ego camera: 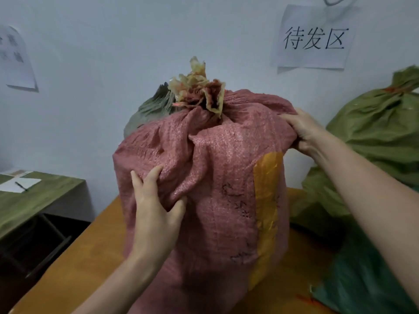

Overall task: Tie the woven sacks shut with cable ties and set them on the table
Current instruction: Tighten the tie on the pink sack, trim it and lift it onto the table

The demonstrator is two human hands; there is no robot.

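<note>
On the orange table (74, 257) stands the red woven sack (215, 177), neck bunched shut; the left hand (156, 209) clutches a fold on its left side, the right hand (303, 130) grips its upper right shoulder. Green sacks (376, 137) crowd its right; tabletop shows out to the left edge.

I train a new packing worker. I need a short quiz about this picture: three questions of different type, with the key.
1. True or false: the mouth of the pink sack hangs wide open.
2. Both grips of the person hold: A) a cable tie; B) the pink sack's fabric; C) the table edge.
3. Which grip sits higher on the sack, left or right?
Key: 1 false, it is gathered shut. 2 B. 3 the right grip; the left grip holds lower.
</note>
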